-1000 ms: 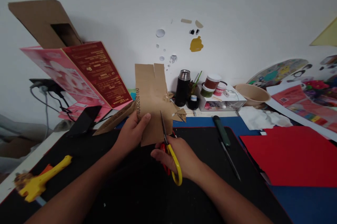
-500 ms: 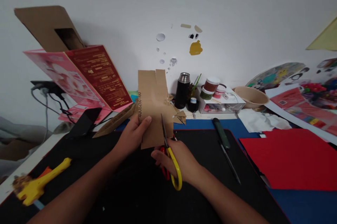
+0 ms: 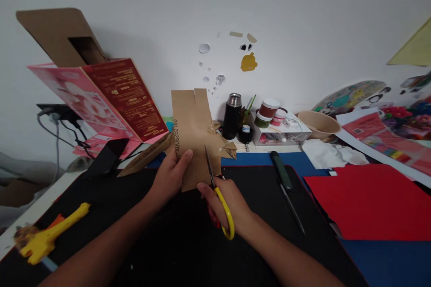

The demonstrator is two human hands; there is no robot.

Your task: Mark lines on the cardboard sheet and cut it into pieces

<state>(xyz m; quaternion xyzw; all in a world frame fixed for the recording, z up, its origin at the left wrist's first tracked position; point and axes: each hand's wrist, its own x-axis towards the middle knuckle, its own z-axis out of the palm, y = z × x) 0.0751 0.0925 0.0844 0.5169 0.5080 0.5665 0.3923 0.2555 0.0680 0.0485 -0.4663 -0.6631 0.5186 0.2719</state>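
My left hand pinches the left edge of a brown cardboard piece, thumb on the near face. Printed digits run up that edge, and a slit shows at its top. My right hand is closed around the handles of a pair of scissors, one yellow and one red. One blade lies over the front of the cardboard, pointing up; the other blade is hidden behind it. The cardboard is held upright above the black mat.
A yellow giraffe-shaped figure lies at left near a pink and red box. Behind stand a black thermos, paint jars and a beige bowl. At right are a green-handled utility knife, a pointed metal rod and red paper.
The cardboard has tilted slightly, its top shifting left. The scissors' handles have drawn closer together, the red one now mostly hidden behind my right fingers.
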